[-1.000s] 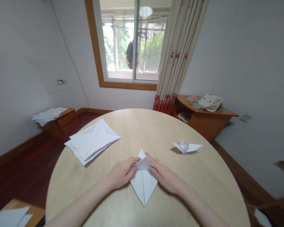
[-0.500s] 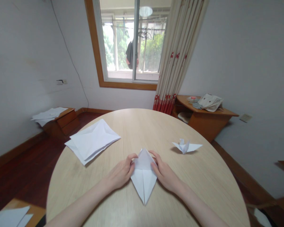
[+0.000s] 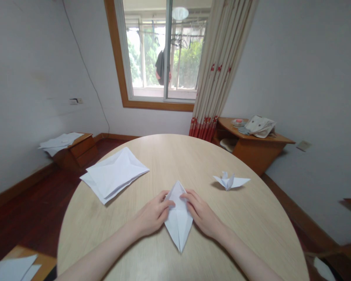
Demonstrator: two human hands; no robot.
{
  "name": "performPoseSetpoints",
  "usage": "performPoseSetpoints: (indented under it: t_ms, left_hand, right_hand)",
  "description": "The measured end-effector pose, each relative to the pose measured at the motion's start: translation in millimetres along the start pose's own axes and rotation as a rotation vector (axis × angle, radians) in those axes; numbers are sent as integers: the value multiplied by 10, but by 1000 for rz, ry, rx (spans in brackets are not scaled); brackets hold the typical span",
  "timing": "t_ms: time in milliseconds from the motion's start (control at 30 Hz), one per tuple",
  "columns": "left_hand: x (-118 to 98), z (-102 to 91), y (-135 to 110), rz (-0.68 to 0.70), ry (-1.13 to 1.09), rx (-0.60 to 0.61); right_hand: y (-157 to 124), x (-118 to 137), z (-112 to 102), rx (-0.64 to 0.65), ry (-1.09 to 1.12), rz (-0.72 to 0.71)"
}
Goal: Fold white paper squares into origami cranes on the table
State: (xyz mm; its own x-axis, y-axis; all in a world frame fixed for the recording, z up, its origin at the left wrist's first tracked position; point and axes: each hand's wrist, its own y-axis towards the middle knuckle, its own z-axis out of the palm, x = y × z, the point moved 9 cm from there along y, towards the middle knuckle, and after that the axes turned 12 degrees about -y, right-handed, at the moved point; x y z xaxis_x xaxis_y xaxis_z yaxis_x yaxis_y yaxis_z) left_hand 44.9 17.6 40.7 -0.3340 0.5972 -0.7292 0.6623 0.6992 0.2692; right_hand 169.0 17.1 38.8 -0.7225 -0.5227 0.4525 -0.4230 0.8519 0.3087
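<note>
Only the head cam here, so one view. Biggest change over the last second: the folded paper (image 3: 179, 218) has narrowed up top. Its upper point stands straight now instead of leaning left, so the whole thing reads as a slim kite, and the hands have drawn in closer around it. It lies near the front edge of the round worktop (image 3: 84, 230), about centre, with the long tip pointing back at the person.

The left hand (image 3: 152, 214) and right hand (image 3: 203, 214) are both open, fingers a little curled, not closed around anything. The fingertips (image 3: 171, 203) lie on the upper flaps from either side, pressing the paper down against the wood.

Further back on the right of the worktop, well apart from the hands, sits a finished paper crane (image 3: 229, 181). Near the back left edge there's a loose folded sheet pile (image 3: 114, 175).

Past the worktop, more sheets (image 3: 60, 140) rest on a small wooden cabinet (image 3: 76, 152) by the left wall, and a few others (image 3: 11, 269) poke in at the bottom left corner. There's also a window (image 3: 160, 54), a red-trimmed curtain (image 3: 219, 66), and a cloth bag (image 3: 260, 126) on a wooden desk (image 3: 251, 152) to the right.

No brands, labels or readable writing anywhere, fwiw.
</note>
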Motion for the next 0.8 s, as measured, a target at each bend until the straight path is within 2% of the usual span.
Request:
performPoseSetpoints:
  t_ms: [300, 567, 700, 800]
  left_hand:
    - [14, 25, -6, 9, 49, -14]
    - [-151, -21, -11, 116, 305, -27]
    - [-232, 15, -9, 135, 355, 35]
    - [-248, 2, -8, 131, 369, 27]
  right_hand:
    - [-5, 18, 78, 46, -48, 10]
    - [-19, 124, -9, 26, -279, -38]
    - [-10, 207, -9, 75, -309, -104]
    - [1, 227, -12, 113, -314, -116]
